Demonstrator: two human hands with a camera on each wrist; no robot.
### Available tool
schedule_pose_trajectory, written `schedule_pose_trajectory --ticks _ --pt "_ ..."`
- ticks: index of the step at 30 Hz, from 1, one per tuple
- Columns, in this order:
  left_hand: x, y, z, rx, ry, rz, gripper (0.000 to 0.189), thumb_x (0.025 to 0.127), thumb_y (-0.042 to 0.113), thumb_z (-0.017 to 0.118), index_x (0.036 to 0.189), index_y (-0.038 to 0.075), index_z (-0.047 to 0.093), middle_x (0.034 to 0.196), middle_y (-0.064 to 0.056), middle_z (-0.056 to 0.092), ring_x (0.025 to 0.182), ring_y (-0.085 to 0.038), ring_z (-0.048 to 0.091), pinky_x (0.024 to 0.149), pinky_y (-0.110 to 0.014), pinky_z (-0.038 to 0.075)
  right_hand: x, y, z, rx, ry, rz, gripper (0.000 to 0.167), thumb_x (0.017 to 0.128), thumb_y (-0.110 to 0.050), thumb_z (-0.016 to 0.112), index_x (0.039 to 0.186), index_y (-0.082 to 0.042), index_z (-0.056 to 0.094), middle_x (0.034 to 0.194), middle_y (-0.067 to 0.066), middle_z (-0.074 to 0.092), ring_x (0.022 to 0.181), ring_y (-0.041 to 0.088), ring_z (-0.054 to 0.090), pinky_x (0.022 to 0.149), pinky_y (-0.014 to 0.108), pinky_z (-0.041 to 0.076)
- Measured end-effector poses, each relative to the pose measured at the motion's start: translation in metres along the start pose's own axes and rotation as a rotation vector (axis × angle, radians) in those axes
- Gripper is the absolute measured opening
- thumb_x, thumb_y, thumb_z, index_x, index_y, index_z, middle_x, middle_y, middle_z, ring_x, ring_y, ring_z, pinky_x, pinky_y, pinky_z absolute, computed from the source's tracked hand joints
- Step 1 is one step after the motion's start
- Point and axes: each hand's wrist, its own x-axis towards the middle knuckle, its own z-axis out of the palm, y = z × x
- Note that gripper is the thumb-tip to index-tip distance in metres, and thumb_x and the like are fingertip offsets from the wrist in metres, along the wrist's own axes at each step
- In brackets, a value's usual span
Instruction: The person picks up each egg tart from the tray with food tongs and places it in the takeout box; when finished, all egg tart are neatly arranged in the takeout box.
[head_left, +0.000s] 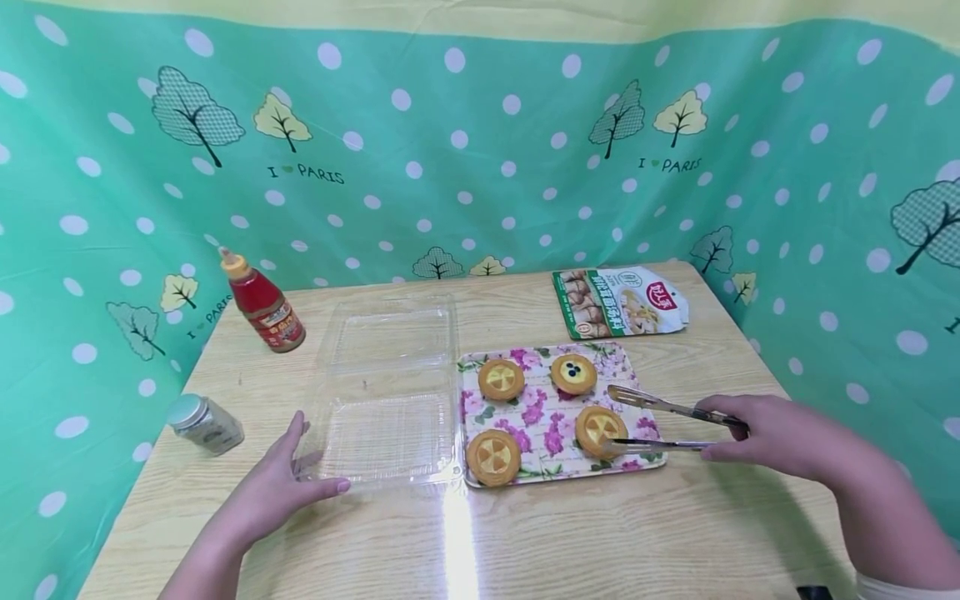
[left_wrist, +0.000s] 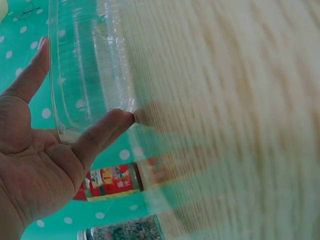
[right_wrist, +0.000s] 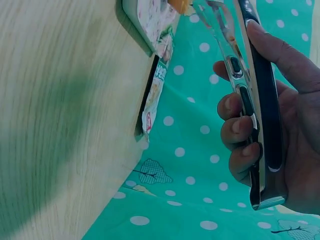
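Observation:
My right hand [head_left: 772, 435] grips a pair of metal tongs [head_left: 686, 410], fingers wrapped round the dark-sided handles [right_wrist: 267, 110] in the right wrist view. The tongs' ends are spread apart, and the lower one reaches the edge of an egg tart [head_left: 598, 425] at the tray's front right. Other tarts sit on the floral tray [head_left: 558, 473], one with dark berries [head_left: 573, 372] on top. At the left, my left hand [head_left: 273, 492] rests its spread fingers and thumb against the corner of a clear plastic clamshell box [head_left: 390, 437], which lies unfolded beside the tray.
A red sauce bottle [head_left: 266, 308] stands at the back left, a seasoning jar [head_left: 207, 423] at the left edge. Behind the tray lies a food pouch [head_left: 622, 302]. Polka-dot green cloth [head_left: 465, 225] encloses the wooden table [head_left: 585, 533] at the back and sides.

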Motion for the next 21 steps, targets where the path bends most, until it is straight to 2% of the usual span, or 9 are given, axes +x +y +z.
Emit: schedule_pose_trajectory --ticks 5,9,13,16,21 --pt "0.002 -0.001 0.0 0.0 -0.003 -0.003 0.135 0.075 0.057 0.078 0.154 0.009 -0.021 0.162 -0.026 0.005 0.137 -0.049 0.036 0.109 -0.065 0.032 0.002 -0.002 0.003 -0.007 -0.023 -0.003 0.065 0.079 -0.062 0.07 0.127 -0.02 0.061 0.068 -0.007 0.045 0.056 0.005 0.039 0.052 0.023 0.032" --pt "0.002 -0.001 0.0 0.008 0.002 -0.001 0.135 0.075 0.058 0.078 0.154 0.009 -0.021 0.162 -0.025 0.006 0.137 -0.049 0.036 0.109 -0.065 0.03 0.005 -0.002 0.007 -0.026 -0.05 0.019 0.068 0.077 -0.063 0.072 0.129 -0.02 0.061 0.072 -0.005 0.048 0.065 0.009 0.044 0.057 0.026 0.033" --pt "0.002 -0.001 0.0 0.021 -0.001 -0.004 0.134 0.076 0.057 0.077 0.154 0.008 -0.02 0.162 -0.026 0.006 0.138 -0.049 0.035 0.11 -0.066 0.029 0.009 -0.001 0.01 -0.049 -0.061 0.001 0.07 0.076 -0.063 0.072 0.129 -0.018 0.061 0.09 -0.002 0.062 0.079 0.012 0.052 0.064 0.032 0.042" --pt "0.002 -0.001 0.0 0.026 -0.003 -0.008 0.134 0.076 0.057 0.077 0.154 0.008 -0.02 0.162 -0.026 0.007 0.138 -0.05 0.034 0.11 -0.066 0.029 0.012 -0.001 0.013 -0.063 -0.06 -0.017 0.071 0.075 -0.063 0.073 0.129 -0.018 0.062 0.106 0.0 0.067 0.087 0.014 0.056 0.071 0.036 0.048" --pt "0.002 -0.002 0.001 0.024 0.005 -0.002 0.134 0.075 0.058 0.077 0.154 0.008 -0.019 0.162 -0.026 0.008 0.138 -0.049 0.036 0.11 -0.066 0.03 0.017 -0.005 0.018 -0.104 -0.035 -0.017 0.069 0.075 -0.063 0.073 0.127 -0.018 0.064 0.113 0.004 0.069 0.099 0.023 0.064 0.079 0.047 0.053"
